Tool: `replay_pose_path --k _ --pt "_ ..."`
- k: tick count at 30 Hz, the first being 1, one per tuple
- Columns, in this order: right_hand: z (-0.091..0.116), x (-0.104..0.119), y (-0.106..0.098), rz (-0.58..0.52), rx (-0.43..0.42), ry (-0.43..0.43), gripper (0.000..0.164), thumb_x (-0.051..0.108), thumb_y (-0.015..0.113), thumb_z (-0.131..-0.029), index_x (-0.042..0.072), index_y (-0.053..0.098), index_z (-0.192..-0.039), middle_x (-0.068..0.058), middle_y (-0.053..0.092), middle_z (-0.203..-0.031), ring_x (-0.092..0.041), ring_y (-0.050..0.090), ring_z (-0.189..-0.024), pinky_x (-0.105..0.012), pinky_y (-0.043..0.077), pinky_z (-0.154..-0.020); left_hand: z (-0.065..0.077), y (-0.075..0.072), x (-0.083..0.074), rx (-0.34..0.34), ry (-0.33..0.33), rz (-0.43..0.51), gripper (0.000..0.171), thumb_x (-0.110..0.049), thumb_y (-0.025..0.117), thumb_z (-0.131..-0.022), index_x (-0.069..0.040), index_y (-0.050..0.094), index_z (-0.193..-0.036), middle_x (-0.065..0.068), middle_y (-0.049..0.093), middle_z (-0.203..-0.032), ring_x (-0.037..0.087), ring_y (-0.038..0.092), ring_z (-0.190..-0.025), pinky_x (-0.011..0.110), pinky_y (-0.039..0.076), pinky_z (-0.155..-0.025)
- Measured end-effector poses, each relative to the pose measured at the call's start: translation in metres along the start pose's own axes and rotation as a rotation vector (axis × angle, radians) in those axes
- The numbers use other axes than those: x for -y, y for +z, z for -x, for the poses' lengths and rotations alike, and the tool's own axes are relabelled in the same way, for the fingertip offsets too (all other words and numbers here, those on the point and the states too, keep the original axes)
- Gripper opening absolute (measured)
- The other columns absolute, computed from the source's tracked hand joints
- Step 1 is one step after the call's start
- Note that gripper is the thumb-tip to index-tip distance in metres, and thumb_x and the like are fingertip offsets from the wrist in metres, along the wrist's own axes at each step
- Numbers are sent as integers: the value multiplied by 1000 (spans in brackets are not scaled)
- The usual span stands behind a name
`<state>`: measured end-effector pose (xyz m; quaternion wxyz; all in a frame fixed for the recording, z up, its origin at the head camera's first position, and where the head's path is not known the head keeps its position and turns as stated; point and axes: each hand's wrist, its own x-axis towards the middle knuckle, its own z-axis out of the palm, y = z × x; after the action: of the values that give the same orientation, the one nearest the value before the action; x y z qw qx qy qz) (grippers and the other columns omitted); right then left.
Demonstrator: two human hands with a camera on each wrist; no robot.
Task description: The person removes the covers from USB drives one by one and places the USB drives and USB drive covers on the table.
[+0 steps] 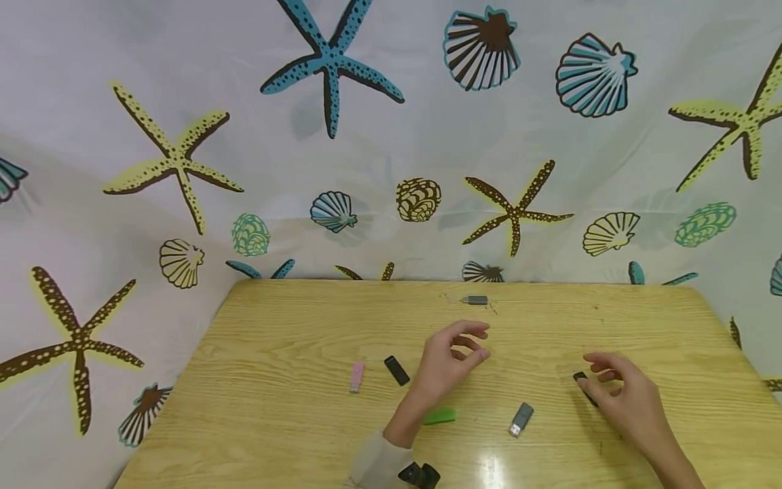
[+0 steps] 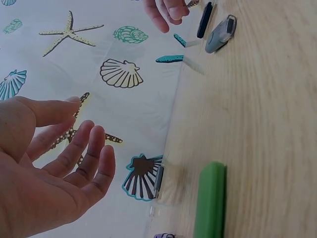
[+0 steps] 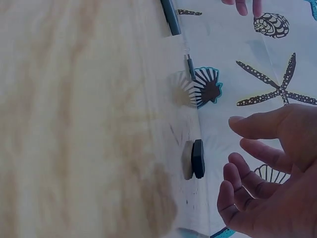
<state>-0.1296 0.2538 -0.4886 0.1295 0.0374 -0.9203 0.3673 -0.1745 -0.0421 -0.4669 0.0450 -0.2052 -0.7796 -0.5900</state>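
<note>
My left hand (image 1: pixel 449 360) hovers over the middle of the table, its fingers loosely bent with nothing between them. Under its wrist a green stick (image 1: pixel 440 416) lies partly hidden; the left wrist view shows it closer. My right hand (image 1: pixel 635 401) hangs at the right, thumb and fingers apart. In the head view its thumb overlaps a small black USB stick (image 1: pixel 588 389). From the right wrist, that black stick (image 3: pixel 198 158) appears on the tabletop, apart from the fingers. Between the two hands lies a grey USB flash drive (image 1: pixel 521 419), its metal plug toward me.
Left of my left hand are a black stick (image 1: pixel 397 370) and a pink USB flash drive (image 1: pixel 357 377). Another grey flash drive (image 1: pixel 475 300) lies near the back edge of the wooden table (image 1: pixel 275 339). A shell-and-starfish cloth (image 1: pixel 379 149) hangs behind and at the sides.
</note>
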Motion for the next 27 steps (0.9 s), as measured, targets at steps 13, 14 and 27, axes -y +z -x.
replay_pose_path --k 13,14,27 --pt "1 -16 -9 55 234 86 52 15 83 -88 -7 62 -129 -16 65 -108 -28 68 -90 -50 56 -76 10 30 -2 22 -4 31 30 -3 77 -92 -8 73 -121 11 74 -108 11 69 -90 25 58 -73" --pt "0 -16 -9 61 245 85 52 15 83 -87 -8 62 -129 -15 65 -107 -27 68 -90 -49 57 -76 10 31 -2 22 -2 35 30 -3 77 -92 -7 73 -121 11 74 -107 10 69 -90 25 58 -72" --pt "5 -14 -10 90 271 57 30 2 79 -86 -4 71 -115 -6 70 -97 -20 65 -84 -38 56 -70 12 53 -2 120 -16 82 27 -2 76 -93 -7 72 -119 13 72 -110 5 68 -88 21 58 -75"
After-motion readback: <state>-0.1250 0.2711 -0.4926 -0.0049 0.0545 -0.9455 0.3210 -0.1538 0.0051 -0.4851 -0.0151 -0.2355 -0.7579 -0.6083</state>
